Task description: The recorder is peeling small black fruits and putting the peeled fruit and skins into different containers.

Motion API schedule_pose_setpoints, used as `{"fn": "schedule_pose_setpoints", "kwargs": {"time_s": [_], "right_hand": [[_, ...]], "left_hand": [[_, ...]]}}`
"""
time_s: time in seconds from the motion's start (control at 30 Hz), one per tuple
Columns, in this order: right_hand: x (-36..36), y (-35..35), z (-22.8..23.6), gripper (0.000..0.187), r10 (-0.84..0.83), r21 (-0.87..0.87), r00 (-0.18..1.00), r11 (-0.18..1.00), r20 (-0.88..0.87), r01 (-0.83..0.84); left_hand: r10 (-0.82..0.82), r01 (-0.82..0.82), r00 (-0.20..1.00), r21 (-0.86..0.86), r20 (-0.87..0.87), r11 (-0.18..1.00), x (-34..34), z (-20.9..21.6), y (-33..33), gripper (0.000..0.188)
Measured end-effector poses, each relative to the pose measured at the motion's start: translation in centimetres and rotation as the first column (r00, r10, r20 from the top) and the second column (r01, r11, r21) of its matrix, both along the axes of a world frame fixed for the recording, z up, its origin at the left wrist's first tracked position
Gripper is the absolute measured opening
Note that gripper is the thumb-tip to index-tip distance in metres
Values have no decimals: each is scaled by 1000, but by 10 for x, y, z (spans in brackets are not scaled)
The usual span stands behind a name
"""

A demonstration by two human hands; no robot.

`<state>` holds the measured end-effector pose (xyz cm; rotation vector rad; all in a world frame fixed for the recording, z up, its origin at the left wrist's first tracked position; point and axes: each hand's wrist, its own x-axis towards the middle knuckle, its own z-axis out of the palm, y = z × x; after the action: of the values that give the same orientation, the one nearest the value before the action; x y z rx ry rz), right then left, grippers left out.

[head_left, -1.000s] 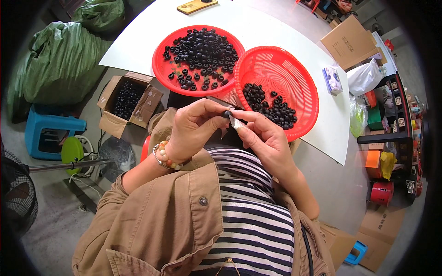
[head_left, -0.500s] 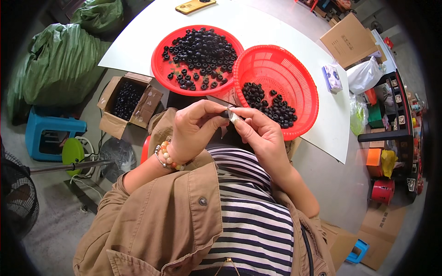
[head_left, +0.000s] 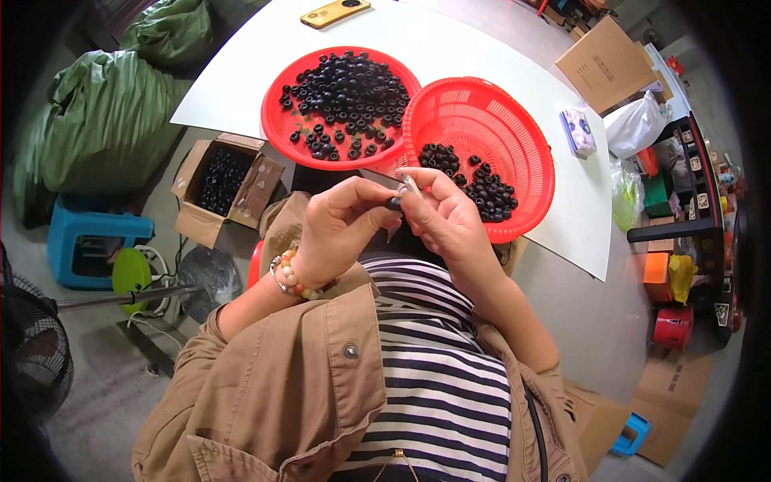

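Note:
My left hand (head_left: 341, 229), with a beaded bracelet at the wrist, pinches a small round black piece (head_left: 393, 203) above my lap. Pressed close against it, my right hand (head_left: 451, 225) is closed on a thin pale tool (head_left: 411, 185) that looks like a small blade; its lower part is hidden by the fingers. Just beyond my hands, a shallow red tray (head_left: 277, 135) carries many black ring-shaped pieces (head_left: 345, 88). To its right, a deeper red slotted basket (head_left: 482, 104) leans at a tilt, with fewer black pieces (head_left: 490, 193) gathered at its near side.
The tray rests on a white table (head_left: 474, 56), where a yellow phone (head_left: 334, 13) and a tissue pack (head_left: 577, 132) also lie. Left of my knees stands an open carton (head_left: 253, 185) of black pieces. A blue stool (head_left: 68, 241) and a fan (head_left: 36, 345) are farther left.
My right fingers have shifted and curled around, and the pale tool now points up beside the black piece. My left hand keeps its pinch. The view has moved slightly.

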<state>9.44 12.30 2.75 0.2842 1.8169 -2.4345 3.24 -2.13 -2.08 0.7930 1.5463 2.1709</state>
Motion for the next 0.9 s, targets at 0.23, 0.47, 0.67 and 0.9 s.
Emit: {"fn": "schedule_pose_setpoints", "kwargs": {"time_s": [0.23,0.47,0.67,0.9], "right_hand": [[0,3,-4,29,-55,-43,998,997,36,57],[4,5,-5,23,15,4,999,1000,42,-15],[5,5,-5,23,13,29,999,999,48,-15],[9,9,2,21,-3,26,1000,1000,31,2]], "left_hand": [[88,-87,996,-36,31,996,-15,5,-6,13],[245,-312,836,58,490,948,-61,-19,-24,23],[241,-338,793,75,559,938,-61,-21,-22,32],[172,-203,853,9,492,979,-51,-19,-19,27]]}}
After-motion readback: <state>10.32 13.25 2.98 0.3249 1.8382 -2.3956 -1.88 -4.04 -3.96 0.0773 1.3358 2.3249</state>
